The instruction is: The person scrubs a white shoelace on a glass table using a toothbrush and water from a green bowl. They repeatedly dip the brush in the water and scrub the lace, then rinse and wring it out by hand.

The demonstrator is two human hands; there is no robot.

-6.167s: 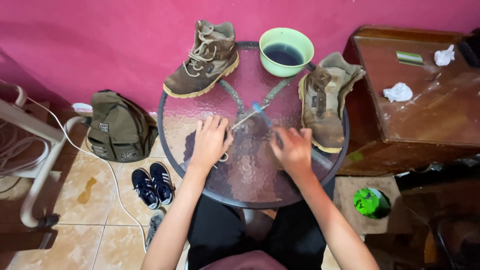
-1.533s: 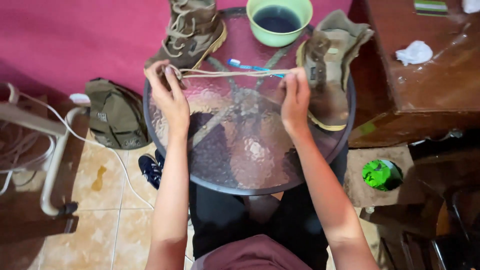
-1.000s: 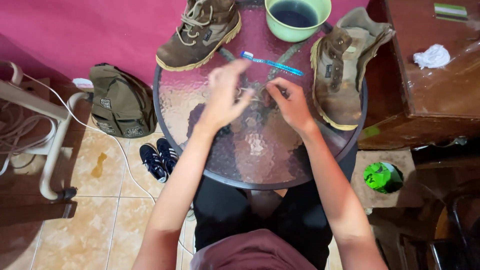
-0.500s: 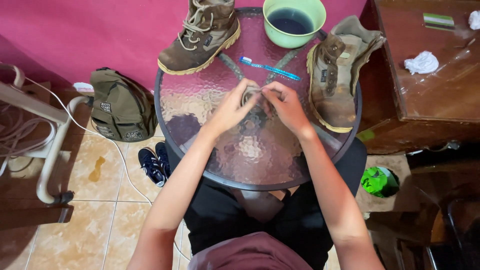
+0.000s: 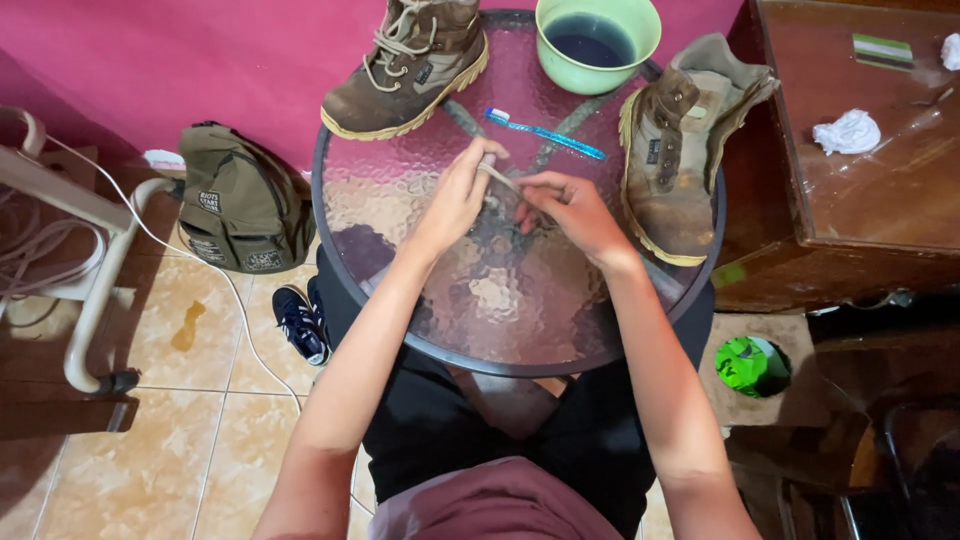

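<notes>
My left hand (image 5: 458,192) and my right hand (image 5: 570,208) meet over the middle of a round glass table (image 5: 400,290), both gripping a pale bootlace (image 5: 497,174) gathered between the fingers. A laced brown boot (image 5: 408,62) stands at the table's far left. A second brown boot (image 5: 682,142), open and without its lace, lies at the right edge. A blue toothbrush (image 5: 545,133) lies just beyond my hands. A green bowl (image 5: 598,40) of dark liquid stands at the far edge.
A wooden cabinet (image 5: 860,200) with crumpled white tissues (image 5: 847,131) stands at the right. On the tiled floor at the left are an olive backpack (image 5: 240,205), a dark sneaker (image 5: 300,322), a white cable (image 5: 180,250) and a pale frame (image 5: 90,300). A green object (image 5: 750,365) lies at the lower right.
A moment ago my hands held the lace stretched wide apart. They have since come together over the table's middle, bunching the lace between them.
</notes>
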